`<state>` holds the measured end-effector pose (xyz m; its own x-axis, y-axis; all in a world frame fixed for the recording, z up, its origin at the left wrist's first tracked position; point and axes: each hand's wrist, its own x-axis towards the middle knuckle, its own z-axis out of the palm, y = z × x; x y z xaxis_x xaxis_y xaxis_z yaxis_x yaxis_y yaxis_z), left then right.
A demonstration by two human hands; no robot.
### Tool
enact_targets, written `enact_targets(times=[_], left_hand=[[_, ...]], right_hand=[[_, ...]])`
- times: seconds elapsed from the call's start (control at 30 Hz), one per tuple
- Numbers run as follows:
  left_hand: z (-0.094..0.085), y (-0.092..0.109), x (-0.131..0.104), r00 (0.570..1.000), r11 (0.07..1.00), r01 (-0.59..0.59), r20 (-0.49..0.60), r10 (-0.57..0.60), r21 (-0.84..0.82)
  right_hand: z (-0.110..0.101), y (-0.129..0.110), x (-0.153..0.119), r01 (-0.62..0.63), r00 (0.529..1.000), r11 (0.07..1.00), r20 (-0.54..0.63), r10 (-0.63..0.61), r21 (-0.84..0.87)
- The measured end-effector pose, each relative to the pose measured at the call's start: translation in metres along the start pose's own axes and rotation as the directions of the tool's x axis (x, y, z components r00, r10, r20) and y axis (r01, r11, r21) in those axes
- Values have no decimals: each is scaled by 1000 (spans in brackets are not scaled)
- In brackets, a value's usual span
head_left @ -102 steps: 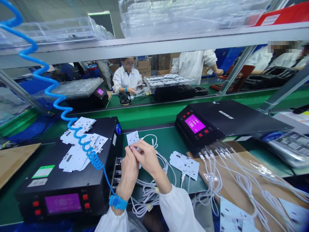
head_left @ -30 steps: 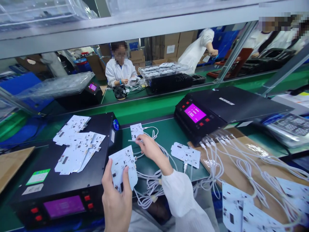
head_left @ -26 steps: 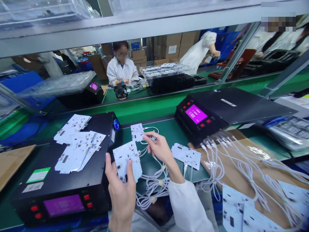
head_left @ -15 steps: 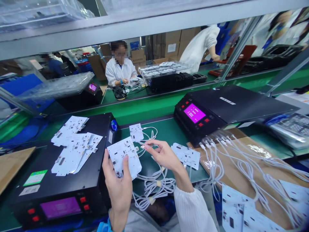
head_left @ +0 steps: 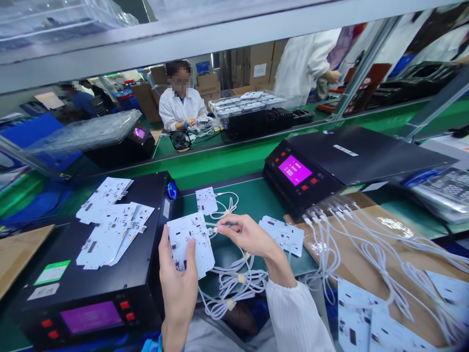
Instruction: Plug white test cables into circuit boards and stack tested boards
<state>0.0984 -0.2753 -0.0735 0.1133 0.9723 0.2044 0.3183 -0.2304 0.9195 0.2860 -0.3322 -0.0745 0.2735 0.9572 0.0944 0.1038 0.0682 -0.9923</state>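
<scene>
A white circuit board [head_left: 195,250] is gripped in my left hand [head_left: 178,288], the thumb lying across its face and the fingers behind its left edge. At the board's right edge, my right hand [head_left: 249,237] pinches a white cable plug [head_left: 214,230] between thumb and fingertips. The plug is close against the connector there; whether it sits inside I cannot tell. Just behind, a smaller white board [head_left: 206,201] lies on the green bench with a white cable at its edge. Another white board [head_left: 282,234] rests right of my right hand. Bundled white cables [head_left: 242,283] lie below my hands.
At left, a black box [head_left: 142,278] with a purple screen carries several overlapping boards [head_left: 110,230]. A second black box [head_left: 351,156] stands back right, with white cables [head_left: 326,239] running from its front. More boards [head_left: 361,305] lie front right. A co-worker [head_left: 181,102] sits opposite.
The held board has shifted slightly right and down and turned a little. My right hand has stayed almost in place with the plug. A standing person in the background has moved.
</scene>
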Motion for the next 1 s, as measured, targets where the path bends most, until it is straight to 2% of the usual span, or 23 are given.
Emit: enact_targets(times=[0.2, 0.27, 0.37, 0.43, 0.47, 0.57, 0.63, 0.73, 0.87, 0.93, 1.0], left_hand=[[-3, -1, 1, 997, 995, -68, 40, 65, 75], [-4, -1, 1, 997, 996, -61, 48, 58, 67], [-3, -1, 1, 999, 1000, -2, 44, 2, 12], [0, 2, 2, 998, 997, 49, 42, -47, -53], [2, 3, 2, 997, 994, 67, 38, -64, -87], [6, 8, 4, 995, 983, 100, 16, -99, -152], [8, 8, 5, 992, 980, 123, 15, -122, -156], [8, 5, 6, 993, 985, 117, 34, -114, -128], [9, -1, 4, 996, 998, 41, 76, -37, -57], [10, -2, 4, 995, 1000, 6, 103, -3, -31], [11, -1, 4, 993, 1000, -19, 118, 20, -13]], right_hand=[[-3, 7, 0, -16, 999, 998, 36, 18, -55], [-2, 7, 0, -9, 999, 998, 38, 11, -56], [1, 5, 1, -70, 997, 997, 31, 70, -14], [5, 4, 4, -82, 996, 995, -38, 85, 61], [7, 3, 5, -65, 991, 992, -111, 77, 108], [11, 5, 11, 23, 932, 970, -356, 66, 240], [14, 6, 14, 98, 903, 953, -429, 36, 285], [22, 3, 14, 181, 907, 946, -419, -55, 269], [43, -8, 8, 154, 952, 960, -296, -81, 233], [53, -11, 5, 171, 957, 977, -257, -134, 127], [62, -12, 2, 243, 934, 969, -262, -243, -35]])
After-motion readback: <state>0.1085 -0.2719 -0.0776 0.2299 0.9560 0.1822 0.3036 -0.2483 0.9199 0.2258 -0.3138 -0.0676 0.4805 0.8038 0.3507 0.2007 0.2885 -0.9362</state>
